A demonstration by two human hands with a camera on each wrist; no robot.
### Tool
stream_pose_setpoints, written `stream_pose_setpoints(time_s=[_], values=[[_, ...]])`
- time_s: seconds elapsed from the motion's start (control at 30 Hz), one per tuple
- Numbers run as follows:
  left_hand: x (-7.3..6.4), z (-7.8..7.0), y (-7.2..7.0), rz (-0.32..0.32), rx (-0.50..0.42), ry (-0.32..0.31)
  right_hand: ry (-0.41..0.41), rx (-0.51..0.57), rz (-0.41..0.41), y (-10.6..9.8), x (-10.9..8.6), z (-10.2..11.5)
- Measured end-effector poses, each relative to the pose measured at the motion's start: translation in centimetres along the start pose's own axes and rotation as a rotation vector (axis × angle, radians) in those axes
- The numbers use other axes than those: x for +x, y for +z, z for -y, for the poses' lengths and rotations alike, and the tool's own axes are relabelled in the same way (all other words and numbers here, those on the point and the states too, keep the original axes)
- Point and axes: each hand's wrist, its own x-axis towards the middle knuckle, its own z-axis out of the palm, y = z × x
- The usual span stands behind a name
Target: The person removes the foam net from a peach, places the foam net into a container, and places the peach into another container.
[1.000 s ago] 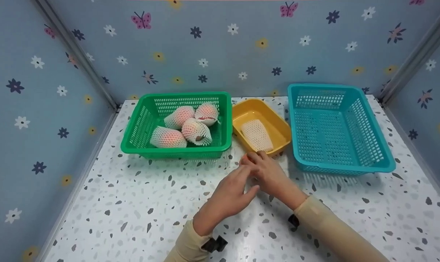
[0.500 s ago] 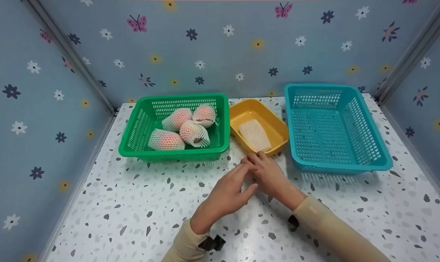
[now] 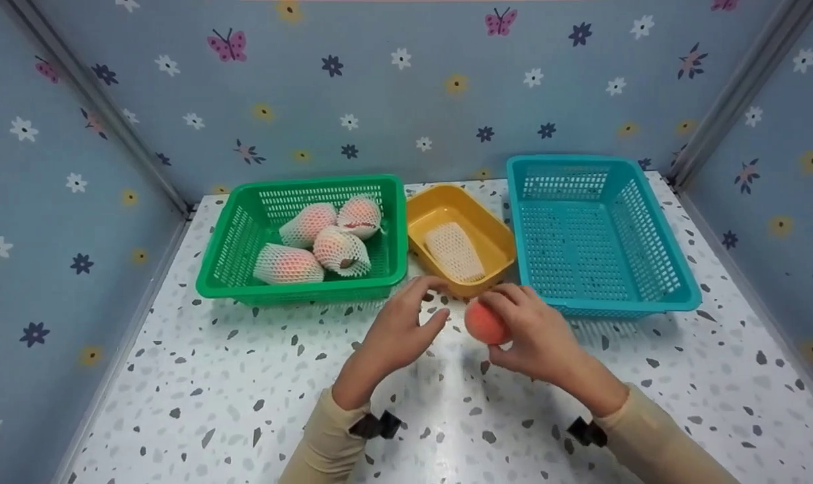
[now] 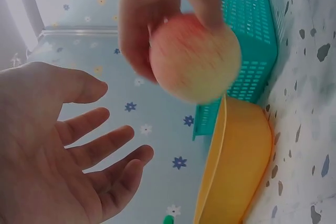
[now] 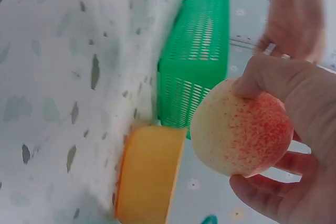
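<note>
My right hand (image 3: pixel 537 336) grips a peach (image 3: pixel 486 323), pale yellow with a red blush, just in front of the yellow tray. In the right wrist view the thumb and fingers curl round the bare peach (image 5: pixel 241 129). My left hand (image 3: pixel 396 329) is apart from it to the left, fingers loosely bent and holding nothing; the left wrist view shows its palm (image 4: pixel 47 150) with fingers spread. Inside the yellow tray (image 3: pixel 497 232) lies a flattened white foam net (image 3: pixel 455 252). Several peaches (image 3: pixel 289 264) in white foam nets sit in the green basket (image 3: pixel 299 290) at the left.
A blue-green basket (image 3: pixel 605 306) with nothing in it stands right of the yellow tray. All three containers are on a white speckled table (image 3: pixel 259 376). Blue walls (image 3: pixel 379 87) with flowers and butterflies close off the back and both sides.
The two hands have parted. My right hand has moved right and toward me with the peach, which was mostly hidden before; my left hand has drawn away to the left. The view has shifted slightly.
</note>
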Motion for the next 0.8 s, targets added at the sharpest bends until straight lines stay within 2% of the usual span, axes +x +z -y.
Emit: stream_pose_setpoints(time_s=[0.23,0.33,0.53,0.67,0.8], values=[[0.8,2.6,0.9,0.043,-0.052,-0.072,0.197,0.105,0.016,-3.7,-0.6,-1.8],[0.8,3.5,1.4,0.066,-0.071,-0.068,0.284,0.145,0.042,-5.0,0.0,-3.3],[0.2,4.2,2.1,0.127,-0.032,-0.068,0.453,0.16,0.154,-7.8,2.2,-6.7],[0.0,4.3,2.5,0.148,-0.021,-0.084,0.505,0.142,0.233,-8.2,3.9,-9.0],[-0.2,4.3,2.7,0.171,-0.011,-0.105,0.531,0.138,0.311,-7.3,5.2,-10.8]])
